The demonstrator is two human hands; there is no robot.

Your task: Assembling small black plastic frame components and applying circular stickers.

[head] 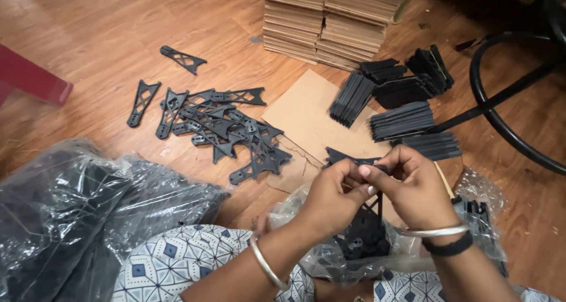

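Both hands meet over the lap, pinching one flat black frame piece (354, 160). Left hand (336, 193) has its fingers curled tight on the piece's top edge; right hand (413, 187) is closed too, thumb and fingertips gripping the same edge. Most of the piece is hidden behind the fingers; only its forked top left tip and a strut below show.

Clear plastic bag (312, 261) under the hands holds more black pieces, count unreadable through the crinkled film. Bigger plastic bag (71, 202) at left is dark inside, contents hard to make out, cut off at the frame edge.

Loose pile of black pieces (227, 128) lies on the wooden floor (118, 37), a few strays apart from it. Cardboard sheet (306, 116) carries neat stacks of black pieces (401, 96). Stack of cardboard sheets (336, 19) behind, top cut off. Black chair base (507, 96) at right and a red object (32, 78) at left are both only partly in view.
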